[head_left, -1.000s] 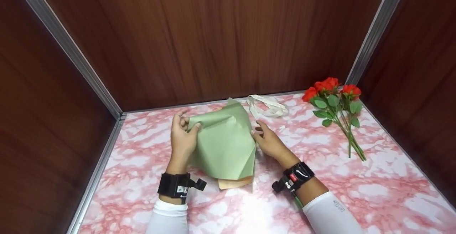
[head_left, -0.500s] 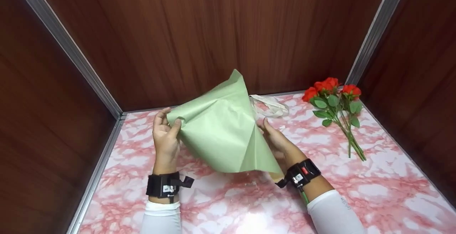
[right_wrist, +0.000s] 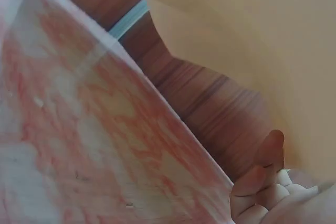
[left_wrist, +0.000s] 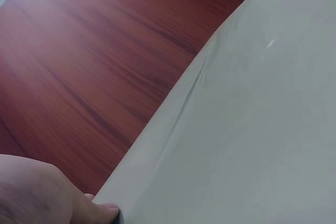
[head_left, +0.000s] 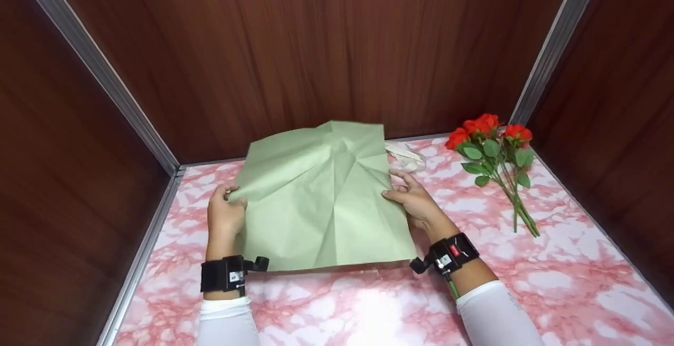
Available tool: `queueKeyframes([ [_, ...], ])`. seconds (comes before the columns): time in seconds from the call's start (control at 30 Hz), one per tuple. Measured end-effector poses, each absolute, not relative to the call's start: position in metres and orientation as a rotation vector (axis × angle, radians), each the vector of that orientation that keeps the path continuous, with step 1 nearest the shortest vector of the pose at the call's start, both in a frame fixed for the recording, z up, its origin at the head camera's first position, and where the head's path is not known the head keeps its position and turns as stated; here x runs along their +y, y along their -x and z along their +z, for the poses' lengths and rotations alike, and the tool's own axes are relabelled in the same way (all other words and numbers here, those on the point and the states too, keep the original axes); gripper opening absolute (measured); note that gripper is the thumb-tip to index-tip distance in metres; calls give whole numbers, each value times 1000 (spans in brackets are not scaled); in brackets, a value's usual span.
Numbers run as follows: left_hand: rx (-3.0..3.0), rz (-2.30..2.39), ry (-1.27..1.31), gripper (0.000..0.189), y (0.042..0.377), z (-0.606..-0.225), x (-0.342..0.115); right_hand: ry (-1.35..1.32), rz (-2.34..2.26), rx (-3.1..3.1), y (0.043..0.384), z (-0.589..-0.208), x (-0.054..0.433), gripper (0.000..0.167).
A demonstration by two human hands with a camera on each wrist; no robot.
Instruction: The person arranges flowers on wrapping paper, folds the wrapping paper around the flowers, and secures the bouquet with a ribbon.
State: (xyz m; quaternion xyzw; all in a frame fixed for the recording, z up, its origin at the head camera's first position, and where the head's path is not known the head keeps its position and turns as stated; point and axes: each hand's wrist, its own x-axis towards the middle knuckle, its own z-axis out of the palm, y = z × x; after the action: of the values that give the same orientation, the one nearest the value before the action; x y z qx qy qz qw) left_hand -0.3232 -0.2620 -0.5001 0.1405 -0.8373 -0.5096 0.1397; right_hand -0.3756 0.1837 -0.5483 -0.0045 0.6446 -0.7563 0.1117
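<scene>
A sheet of green wrapping paper [head_left: 310,214], creased with fold lines that meet near its upper middle, is spread out between the two hands in the head view. My left hand [head_left: 225,218] pinches its left edge, thumb on top. On the opposite edge, my right hand [head_left: 416,201] pinches the paper with the thumb over the face. The left wrist view shows the pale sheet [left_wrist: 252,124] filling the right side, with part of the left hand [left_wrist: 47,192] at its edge. Seen from the right wrist, the paper's underside [right_wrist: 247,30] looks tan, above the curled right fingers [right_wrist: 254,182].
Several artificial red roses [head_left: 482,125] with green stems lie at the right. A loop of whitish ribbon [head_left: 406,157] sits behind the paper, partly covered. Brown wood-grain panels [head_left: 295,46] enclose the pink marbled table [head_left: 553,277] at the back and sides.
The folded paper has been opened out into a broad, nearly flat sheet. My left hand has moved left and toward me; my right hand has shifted slightly right and now pinches the right edge.
</scene>
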Motion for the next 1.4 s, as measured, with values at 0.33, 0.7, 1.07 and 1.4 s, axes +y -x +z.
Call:
queueKeyframes([
  [0.33, -2659, -1193, -526, 66, 329, -515, -259, 163, -1900, 2269, 370, -551, 173, 35],
  [0.7, -3099, -945, -166, 76, 316, -511, -215, 470, -1447, 2338, 350, -548, 156, 41],
  [1.07, -3268, -538, 17, 74, 308, -525, -159, 689, -1099, 2289, 336, -530, 153, 41],
  [1.4, -3286, -408, 221, 77, 300, -525, -172, 603, -1278, 2485, 349, -521, 173, 37],
])
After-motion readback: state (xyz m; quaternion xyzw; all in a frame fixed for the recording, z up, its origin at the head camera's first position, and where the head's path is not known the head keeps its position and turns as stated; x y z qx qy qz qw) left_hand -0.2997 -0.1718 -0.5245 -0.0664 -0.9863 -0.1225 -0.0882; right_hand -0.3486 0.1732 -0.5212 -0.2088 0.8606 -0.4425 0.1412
